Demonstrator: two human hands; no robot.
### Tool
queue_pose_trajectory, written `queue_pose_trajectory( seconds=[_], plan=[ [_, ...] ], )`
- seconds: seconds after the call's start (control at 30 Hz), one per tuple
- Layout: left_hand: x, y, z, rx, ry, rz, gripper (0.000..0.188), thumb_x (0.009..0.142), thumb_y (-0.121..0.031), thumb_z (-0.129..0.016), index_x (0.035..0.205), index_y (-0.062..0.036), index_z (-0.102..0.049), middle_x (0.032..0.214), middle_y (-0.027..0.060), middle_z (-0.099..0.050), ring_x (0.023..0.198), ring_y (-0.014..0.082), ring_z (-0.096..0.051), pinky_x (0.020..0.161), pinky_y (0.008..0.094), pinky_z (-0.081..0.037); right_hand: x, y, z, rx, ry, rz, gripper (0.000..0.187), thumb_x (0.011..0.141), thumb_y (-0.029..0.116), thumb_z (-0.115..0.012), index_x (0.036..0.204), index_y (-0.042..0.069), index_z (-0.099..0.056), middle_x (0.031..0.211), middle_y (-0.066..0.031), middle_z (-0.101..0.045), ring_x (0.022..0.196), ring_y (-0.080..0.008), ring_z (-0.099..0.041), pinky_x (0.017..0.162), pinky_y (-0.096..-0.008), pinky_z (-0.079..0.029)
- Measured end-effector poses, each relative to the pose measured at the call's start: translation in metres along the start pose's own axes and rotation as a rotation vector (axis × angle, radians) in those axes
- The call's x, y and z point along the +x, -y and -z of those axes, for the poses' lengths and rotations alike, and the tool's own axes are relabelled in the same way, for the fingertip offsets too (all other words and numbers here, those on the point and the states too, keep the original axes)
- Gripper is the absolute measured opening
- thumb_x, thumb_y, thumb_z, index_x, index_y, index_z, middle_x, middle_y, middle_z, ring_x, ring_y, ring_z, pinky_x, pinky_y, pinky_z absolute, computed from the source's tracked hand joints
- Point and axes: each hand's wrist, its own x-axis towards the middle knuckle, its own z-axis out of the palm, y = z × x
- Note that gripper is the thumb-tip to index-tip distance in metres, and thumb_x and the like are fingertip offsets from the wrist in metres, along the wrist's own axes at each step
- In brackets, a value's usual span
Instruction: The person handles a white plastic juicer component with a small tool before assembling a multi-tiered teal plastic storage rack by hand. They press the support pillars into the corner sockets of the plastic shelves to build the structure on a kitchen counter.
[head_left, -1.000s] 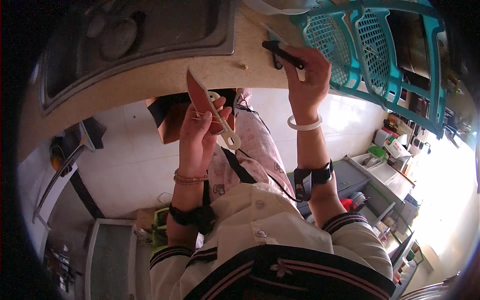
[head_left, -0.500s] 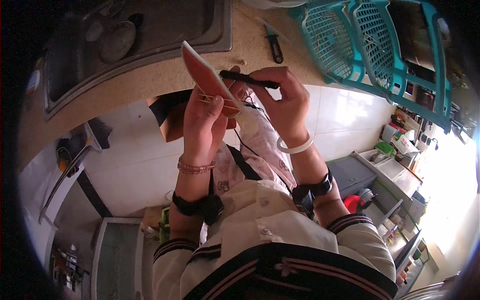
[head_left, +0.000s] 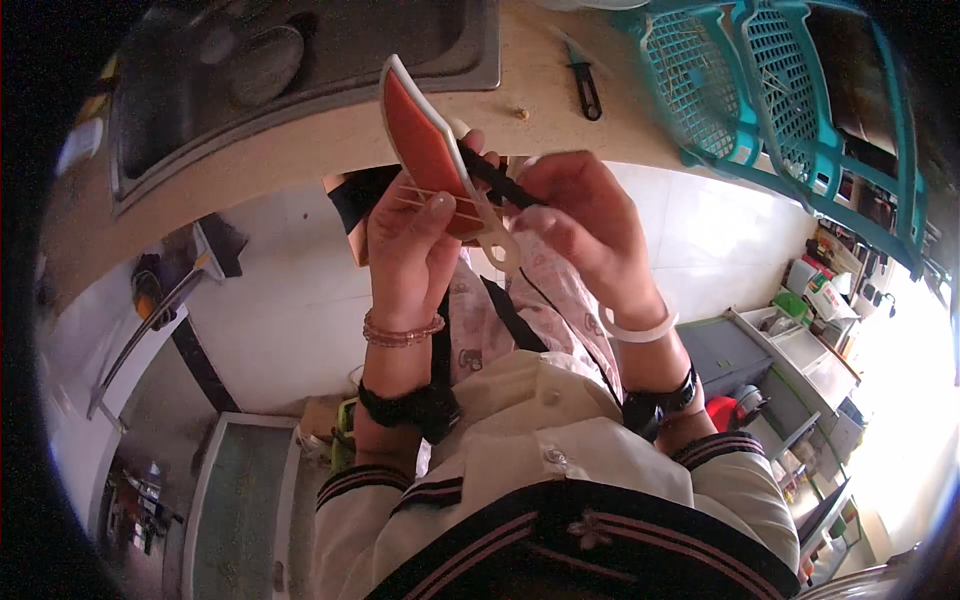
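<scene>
My left hand (head_left: pixel 405 245) grips a flat red board with a white rim (head_left: pixel 425 140), tilted up on edge above the counter front. A pale loop at its lower end hangs past my fingers. Thin pale strands cross the red face beside my left thumb; what they are I cannot make out. My right hand (head_left: pixel 600 225) is closed around the lower end of a dark, stick-like thing (head_left: pixel 495 178). Its upper end lies behind the board, close to my left fingertips. Whether the two things touch is hidden.
Ahead runs the counter (head_left: pixel 540 130), holding a small knife with a black handle (head_left: pixel 585 88) and a tiny crumb. A sink (head_left: pixel 487 72) lies at the far left. Teal plastic racks (head_left: pixel 715 95) stand at the right. Below, an open box (head_left: pixel 350 210) shows behind my left hand.
The view has shifted a little. My right hand has come down and turned beside the board, and the dark stick now slants more steeply. More of the board's pale loop shows.
</scene>
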Motion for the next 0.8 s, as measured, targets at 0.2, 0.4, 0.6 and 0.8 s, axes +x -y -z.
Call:
queue_pose_trajectory(
  seconds=[0.2, 0.4, 0.6, 0.8],
  plan=[
    [-0.006, -0.010, -0.008, 0.091, -0.023, -0.075, 0.043, 0.078, -0.011, -0.054, 0.114, 0.0039, -0.038, 0.114, 0.0174, -0.044, 0.103, 0.0257, -0.047, 0.087, 0.0367, -0.039, -0.005, 0.008, 0.001, -0.650, 0.118, -0.069, 0.016, 0.079, 0.013, -0.054, 0.075, -0.002, -0.056, 0.065, -0.0071, -0.055, 0.064, -0.0127, -0.051, 0.058, -0.0253, -0.040],
    [-0.009, -0.016, -0.022, 0.042, -0.003, -0.080, 0.041, 0.078, -0.012, -0.053, 0.114, -0.0005, -0.035, 0.114, 0.0180, -0.043, 0.103, 0.0280, -0.046, 0.087, 0.0387, -0.038, -0.012, 0.002, 0.000, -0.563, 0.085, 0.029, 0.017, 0.079, 0.013, -0.052, 0.072, -0.002, -0.056, 0.063, -0.0106, -0.051, 0.058, -0.0171, -0.047, 0.056, -0.0273, -0.038],
    [-0.012, -0.019, -0.031, 0.034, -0.049, -0.044, 0.037, 0.080, -0.006, -0.048, 0.113, -0.0019, -0.033, 0.110, 0.0198, -0.046, 0.102, 0.0299, -0.047, 0.088, 0.0395, -0.039, -0.013, 0.005, -0.001, -0.915, 0.151, 0.276, 0.015, 0.075, 0.013, -0.054, 0.073, -0.002, -0.053, 0.067, -0.0148, -0.051, 0.063, -0.0284, -0.049, 0.057, -0.0340, -0.039],
    [-0.012, -0.014, -0.018, 0.131, -0.089, 0.007, 0.032, 0.080, -0.004, -0.048, 0.110, -0.0006, -0.036, 0.101, 0.0169, -0.052, 0.091, 0.0244, -0.054, 0.081, 0.0342, -0.044, -0.015, 0.006, -0.003, -1.028, 0.212, 0.340, 0.017, 0.073, 0.016, -0.056, 0.074, -0.001, -0.054, 0.070, -0.0145, -0.052, 0.066, -0.0300, -0.049, 0.059, -0.0369, -0.040]
  ],
)
